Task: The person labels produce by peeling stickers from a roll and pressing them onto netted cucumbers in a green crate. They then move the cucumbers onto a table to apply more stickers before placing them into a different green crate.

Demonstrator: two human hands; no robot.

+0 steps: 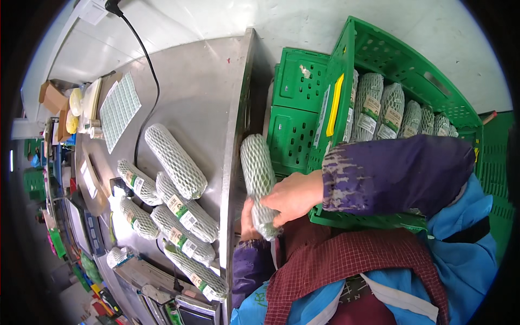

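My left hand (248, 221) and my right hand (294, 197) both grip the lower part of a long green vegetable (258, 166) in a white foam net. It is held tilted, just off the steel table's edge, and no label shows on its visible side. My left palm is partly hidden behind it. On the table nearby lie several labelled net-wrapped vegetables (187, 211), and a thicker wrapped one (175, 160) with no label in sight. A green plastic crate (406, 48) to the right holds a row of labelled wrapped vegetables (369, 107), partly covered by my right sleeve.
The stainless steel table (195, 89) has a raised edge beside me. A black power cable (152, 77) crosses it near a sheet of labels (120, 111). A weighing scale (83, 223) stands at the left. More green crates (298, 81) stand beside the filled one.
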